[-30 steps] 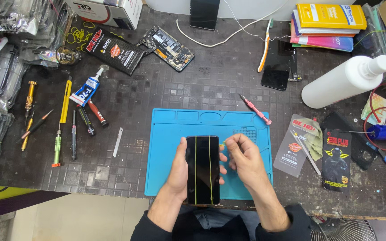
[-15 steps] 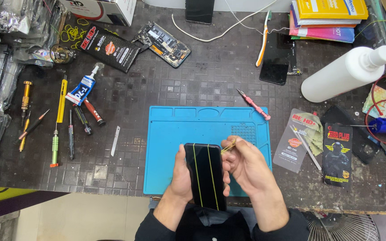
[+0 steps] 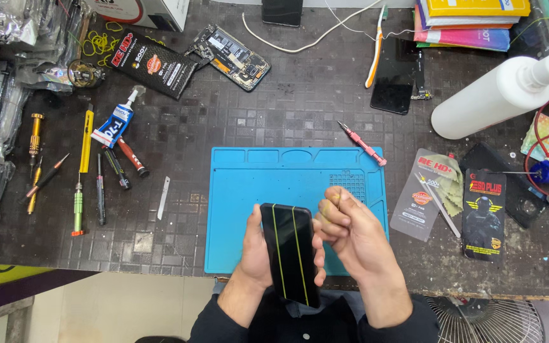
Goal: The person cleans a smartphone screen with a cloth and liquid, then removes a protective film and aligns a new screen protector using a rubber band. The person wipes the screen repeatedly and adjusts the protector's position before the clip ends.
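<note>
Two yellow bands are seen running lengthwise down a black phone, which is held upright over the near edge of the blue mat. It is gripped from behind by the left hand. The right hand is curled shut just beside it, its fingertips pinched together; whether anything is pinched cannot be told.

You had one view only, from the camera on your head, looking almost straight down on the dark surface. It sat fairly high, so the frame took in most of the surface, its near edge low in the frame, your forearms entering at bottom centre, over the blue mat.
</note>
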